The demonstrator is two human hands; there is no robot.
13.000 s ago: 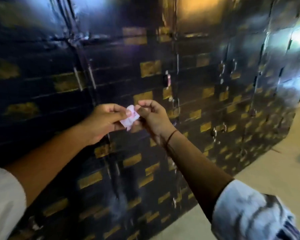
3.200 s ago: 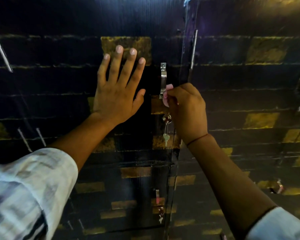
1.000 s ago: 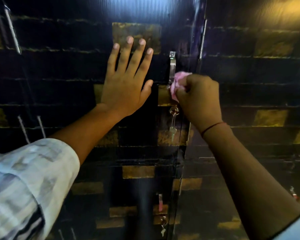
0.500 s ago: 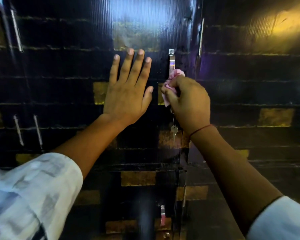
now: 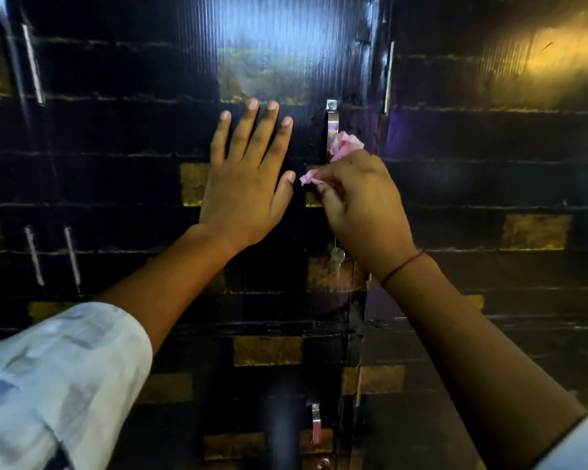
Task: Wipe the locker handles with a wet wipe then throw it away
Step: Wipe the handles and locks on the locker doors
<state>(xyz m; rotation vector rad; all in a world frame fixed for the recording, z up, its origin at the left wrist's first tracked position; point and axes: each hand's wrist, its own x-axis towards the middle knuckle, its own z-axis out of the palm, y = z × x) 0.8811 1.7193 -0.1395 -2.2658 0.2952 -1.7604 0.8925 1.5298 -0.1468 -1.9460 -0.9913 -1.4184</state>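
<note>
A metal locker handle (image 5: 332,120) stands upright on a dark locker door (image 5: 272,45). My right hand (image 5: 364,208) grips a crumpled pink wet wipe (image 5: 345,147) wrapped round the lower part of that handle. The wipe sticks out above and to the left of my fingers. My left hand (image 5: 246,178) lies flat against the door, fingers straight and spread, just left of the handle. A small key (image 5: 337,261) hangs from the lock below my right hand; the lock itself is hidden.
Dark lockers with gold patches fill the view. Another handle (image 5: 315,423) sits on the door below. More handles stand at the far left (image 5: 33,62) and lower left (image 5: 72,259). A hinge strip (image 5: 389,76) runs right of the wiped handle.
My right hand has slid down the handle with the wipe, showing more bare metal above it. My left hand stays flat on the door.
</note>
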